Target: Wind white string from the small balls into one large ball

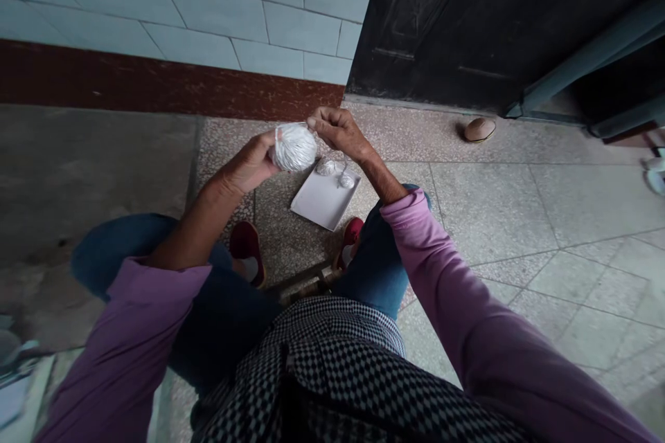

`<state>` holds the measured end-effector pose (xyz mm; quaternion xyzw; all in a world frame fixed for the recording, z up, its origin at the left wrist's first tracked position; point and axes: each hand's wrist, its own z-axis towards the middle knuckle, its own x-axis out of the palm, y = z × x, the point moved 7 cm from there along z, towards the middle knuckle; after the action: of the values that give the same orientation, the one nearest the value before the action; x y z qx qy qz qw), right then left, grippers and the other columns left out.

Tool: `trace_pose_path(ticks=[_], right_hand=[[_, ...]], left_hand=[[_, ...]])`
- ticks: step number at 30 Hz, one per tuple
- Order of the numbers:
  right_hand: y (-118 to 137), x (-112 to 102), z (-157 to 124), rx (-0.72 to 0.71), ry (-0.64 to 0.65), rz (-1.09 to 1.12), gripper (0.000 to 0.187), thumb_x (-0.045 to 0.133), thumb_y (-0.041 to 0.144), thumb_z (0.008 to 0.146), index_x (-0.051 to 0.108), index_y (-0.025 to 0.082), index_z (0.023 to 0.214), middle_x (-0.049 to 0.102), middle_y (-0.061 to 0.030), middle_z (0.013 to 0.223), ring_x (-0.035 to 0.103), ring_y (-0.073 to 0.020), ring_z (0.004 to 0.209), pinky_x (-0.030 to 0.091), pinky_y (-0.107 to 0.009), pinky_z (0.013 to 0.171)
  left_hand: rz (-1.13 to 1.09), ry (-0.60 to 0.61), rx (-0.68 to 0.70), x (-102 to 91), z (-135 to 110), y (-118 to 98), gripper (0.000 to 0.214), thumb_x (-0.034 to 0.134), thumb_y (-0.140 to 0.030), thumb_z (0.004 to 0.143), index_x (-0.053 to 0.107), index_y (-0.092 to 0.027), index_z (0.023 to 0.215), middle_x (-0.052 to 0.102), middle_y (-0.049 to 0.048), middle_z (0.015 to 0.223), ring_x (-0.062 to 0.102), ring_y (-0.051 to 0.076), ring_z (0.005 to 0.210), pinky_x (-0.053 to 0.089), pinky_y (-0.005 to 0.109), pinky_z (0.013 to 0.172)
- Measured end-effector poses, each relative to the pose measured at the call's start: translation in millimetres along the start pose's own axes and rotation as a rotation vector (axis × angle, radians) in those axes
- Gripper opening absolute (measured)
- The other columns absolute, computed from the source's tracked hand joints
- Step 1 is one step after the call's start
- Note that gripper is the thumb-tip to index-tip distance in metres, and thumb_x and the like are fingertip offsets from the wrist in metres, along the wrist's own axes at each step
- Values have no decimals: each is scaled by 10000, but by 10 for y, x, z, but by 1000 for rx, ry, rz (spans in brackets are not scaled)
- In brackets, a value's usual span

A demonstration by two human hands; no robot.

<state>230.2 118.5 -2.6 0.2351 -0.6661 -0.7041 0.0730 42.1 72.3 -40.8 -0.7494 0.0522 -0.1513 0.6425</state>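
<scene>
A large ball of white yarn [295, 148] is held up in front of me, with my left hand [255, 160] closed around its left side. Beside its upper right, my right hand [339, 130] pinches a strand of the white yarn that runs off the ball. Below the hands, a shallow white box lid or tray [323, 199] lies on the floor between my feet. Two smaller balls rest in its far part: a whitish ball [326, 167] and a smaller ball [346, 181]. A thin strand hangs from near my right hand toward them.
My red shoes [246, 249] stand either side of the tray. A tiled wall [218, 14] with a dark red base strip rises ahead. A dark door [436, 28] is at upper right. A rounded tan object [480, 129] lies on the speckled floor near the door.
</scene>
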Motion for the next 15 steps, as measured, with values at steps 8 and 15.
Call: trace_pose_path(ticks=[8, 15], right_hand=[[-246, 76, 106, 110, 51, 103, 670, 899, 826, 1240, 608, 278, 987, 343, 119, 652, 249, -148, 656, 209, -315, 611], [-460, 42, -15, 170, 131, 101, 742, 831, 958, 1203, 658, 254, 1043, 348, 133, 648, 247, -114, 639, 228, -322, 628]], left_hand=[[-292, -145, 147, -189, -52, -355, 687, 950, -650, 713, 852, -294, 1293, 917, 170, 1521, 678, 527, 1599, 762, 582, 1087], [-145, -301, 377, -944, -122, -775, 880, 1032, -954, 693, 717, -308, 1201, 812, 29, 1682, 492, 450, 1871, 615, 602, 1434]])
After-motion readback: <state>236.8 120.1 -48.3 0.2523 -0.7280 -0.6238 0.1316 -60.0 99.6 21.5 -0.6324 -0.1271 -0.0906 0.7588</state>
